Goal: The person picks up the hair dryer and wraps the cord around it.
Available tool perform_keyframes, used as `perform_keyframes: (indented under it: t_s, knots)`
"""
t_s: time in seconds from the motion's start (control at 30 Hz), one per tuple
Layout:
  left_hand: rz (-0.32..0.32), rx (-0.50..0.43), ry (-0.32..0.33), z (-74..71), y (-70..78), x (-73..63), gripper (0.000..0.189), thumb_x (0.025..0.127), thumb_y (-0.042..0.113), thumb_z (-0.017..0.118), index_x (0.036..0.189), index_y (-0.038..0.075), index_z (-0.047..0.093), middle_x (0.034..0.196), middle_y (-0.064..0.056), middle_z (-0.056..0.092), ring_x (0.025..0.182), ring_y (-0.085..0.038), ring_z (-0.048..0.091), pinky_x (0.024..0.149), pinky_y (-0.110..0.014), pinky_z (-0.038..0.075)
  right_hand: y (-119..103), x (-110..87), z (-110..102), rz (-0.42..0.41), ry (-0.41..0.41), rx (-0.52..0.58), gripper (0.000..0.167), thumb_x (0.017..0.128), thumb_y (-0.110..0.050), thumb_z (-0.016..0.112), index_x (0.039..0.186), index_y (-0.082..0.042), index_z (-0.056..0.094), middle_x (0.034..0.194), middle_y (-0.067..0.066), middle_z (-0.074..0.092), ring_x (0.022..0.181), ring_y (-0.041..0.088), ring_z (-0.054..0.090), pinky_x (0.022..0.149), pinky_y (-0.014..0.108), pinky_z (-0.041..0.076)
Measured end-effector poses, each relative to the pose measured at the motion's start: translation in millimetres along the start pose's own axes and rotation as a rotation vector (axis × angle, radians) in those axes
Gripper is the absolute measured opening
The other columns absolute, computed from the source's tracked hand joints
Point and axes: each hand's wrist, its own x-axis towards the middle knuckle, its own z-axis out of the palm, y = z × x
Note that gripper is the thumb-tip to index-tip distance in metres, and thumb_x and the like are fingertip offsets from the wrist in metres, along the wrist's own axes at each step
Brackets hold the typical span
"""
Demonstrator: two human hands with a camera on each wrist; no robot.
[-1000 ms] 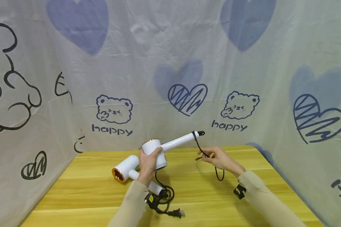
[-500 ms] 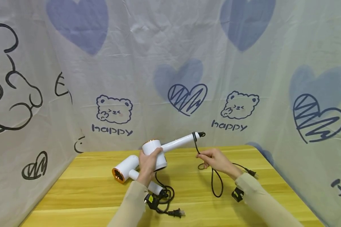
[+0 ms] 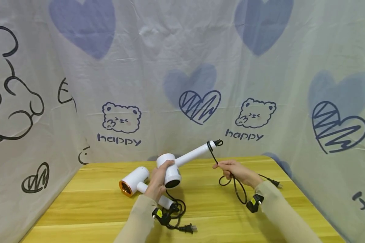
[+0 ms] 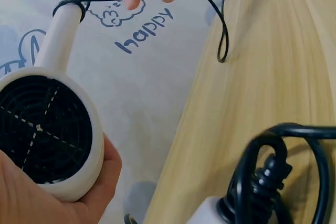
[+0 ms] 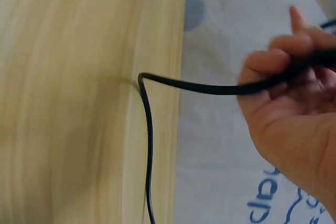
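My left hand (image 3: 158, 179) grips the head of a white hair dryer (image 3: 193, 155), holding it above the table with its handle slanting up to the right. In the left wrist view the dryer's round black grille (image 4: 44, 129) faces the camera. A black cord (image 3: 212, 153) is wound around the handle's end. My right hand (image 3: 238, 172) pinches that cord a short way from the handle, and in the right wrist view the cord (image 5: 205, 88) crosses the curled fingers. Below the hand hangs a loop, while the cord's plug (image 3: 276, 183) lies further right.
A second white hair dryer (image 3: 135, 179) with a copper-coloured rim lies on the wooden table (image 3: 88, 199), left of and below my left hand. Its bundled black cord (image 3: 178, 216) and plug (image 3: 187, 228) lie near the front. A printed cloth (image 3: 158, 77) hangs behind the table.
The held dryer has turned, bringing its dark grille into view, and shifted slightly right. My right hand has shifted its hold along the cord; the plug now shows to its right.
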Motion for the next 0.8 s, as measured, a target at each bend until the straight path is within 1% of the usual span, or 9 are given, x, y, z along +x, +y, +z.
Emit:
perform_keyframes:
  t_s: [0.07, 0.17, 0.3, 0.43, 0.53, 0.6, 0.67, 0.73, 0.8]
  knots:
    - [-0.041, -0.02, -0.056, -1.9, -1.1, 1.2, 0.068, 0.078, 0.035, 0.077, 0.125, -0.004, 0.046, 0.091, -0.007, 0.064, 0.072, -0.016, 0.063, 0.063, -0.028, 0.055, 1, 0.7, -5, 0.022, -0.009, 0.033, 0.04, 0.106, -0.025, 0.04, 0.129, 0.003, 0.057, 0.064, -0.003, 0.041, 0.061, 0.012, 0.035, 0.063, 0.025, 0.04]
    - [-0.086, -0.031, -0.135, -4.6, -2.2, 3.1, 0.065, 0.08, 0.035, 0.074, 0.124, -0.004, 0.047, 0.088, -0.004, 0.063, 0.07, -0.015, 0.062, 0.062, -0.027, 0.055, 1, 1.7, -11, 0.054, 0.042, -0.013, 0.04, 0.104, -0.029, 0.047, 0.121, 0.003, 0.063, 0.065, -0.002, 0.041, 0.062, 0.015, 0.037, 0.068, 0.028, 0.045]
    - [-0.152, -0.035, -0.238, -8.5, -3.6, 7.2, 0.057, 0.084, 0.033, 0.069, 0.122, -0.002, 0.047, 0.083, -0.002, 0.062, 0.068, -0.013, 0.062, 0.063, -0.027, 0.055, 0, 1.2, -15, 0.114, 0.175, -0.128, 0.045, 0.096, -0.046, 0.058, 0.097, -0.003, 0.072, 0.056, -0.003, 0.037, 0.056, 0.015, 0.036, 0.07, 0.031, 0.05]
    - [-0.198, 0.017, -0.288, -16.6, -4.8, 10.4, 0.054, 0.084, 0.032, 0.067, 0.122, 0.0, 0.048, 0.084, -0.003, 0.063, 0.07, -0.014, 0.062, 0.064, -0.028, 0.055, 1, 3.4, -18, 0.159, 0.228, -0.215, 0.046, 0.091, -0.052, 0.063, 0.079, -0.008, 0.071, 0.053, -0.005, 0.037, 0.052, 0.013, 0.035, 0.065, 0.031, 0.05]
    - [-0.195, 0.104, -0.295, -22.1, -4.9, 11.9, 0.061, 0.083, 0.039, 0.07, 0.124, -0.001, 0.048, 0.086, -0.004, 0.064, 0.072, -0.015, 0.063, 0.065, -0.029, 0.057, 2, 5.2, -21, 0.135, 0.263, -0.28, 0.036, 0.091, -0.04, 0.067, 0.079, -0.006, 0.073, 0.065, -0.003, 0.056, 0.06, 0.013, 0.043, 0.064, 0.03, 0.048]
    - [-0.186, 0.157, -0.304, -25.1, -4.3, 12.8, 0.069, 0.083, 0.046, 0.072, 0.126, -0.002, 0.048, 0.088, -0.005, 0.064, 0.073, -0.015, 0.064, 0.067, -0.031, 0.058, 2, 6.4, -23, 0.086, 0.287, -0.314, 0.023, 0.093, -0.022, 0.065, 0.085, -0.002, 0.074, 0.078, 0.002, 0.067, 0.067, 0.014, 0.05, 0.065, 0.031, 0.049]
    - [-0.165, 0.199, -0.319, -27.5, -2.8, 14.3, 0.072, 0.082, 0.048, 0.073, 0.128, -0.002, 0.047, 0.09, -0.006, 0.064, 0.075, -0.016, 0.065, 0.069, -0.033, 0.059, 0, 7.3, -24, 0.034, 0.293, -0.332, 0.017, 0.093, -0.012, 0.062, 0.094, 0.0, 0.074, 0.09, 0.008, 0.072, 0.074, 0.015, 0.058, 0.068, 0.031, 0.051]
    - [-0.12, 0.236, -0.331, -29.5, -0.7, 15.3, 0.07, 0.082, 0.042, 0.074, 0.13, -0.001, 0.045, 0.094, -0.009, 0.064, 0.077, -0.019, 0.065, 0.069, -0.035, 0.059, -3, 7.5, -25, -0.005, 0.282, -0.351, 0.018, 0.094, -0.009, 0.059, 0.101, 0.0, 0.074, 0.094, 0.011, 0.072, 0.076, 0.015, 0.06, 0.072, 0.033, 0.052]
    - [-0.058, 0.274, -0.342, -30.7, 2.5, 15.3, 0.067, 0.08, 0.032, 0.074, 0.132, 0.002, 0.044, 0.1, -0.012, 0.063, 0.081, -0.022, 0.065, 0.07, -0.039, 0.06, -6, 7.2, -24, -0.017, 0.264, -0.366, 0.02, 0.095, -0.015, 0.061, 0.103, -0.003, 0.074, 0.094, 0.009, 0.072, 0.079, 0.015, 0.062, 0.076, 0.037, 0.055]
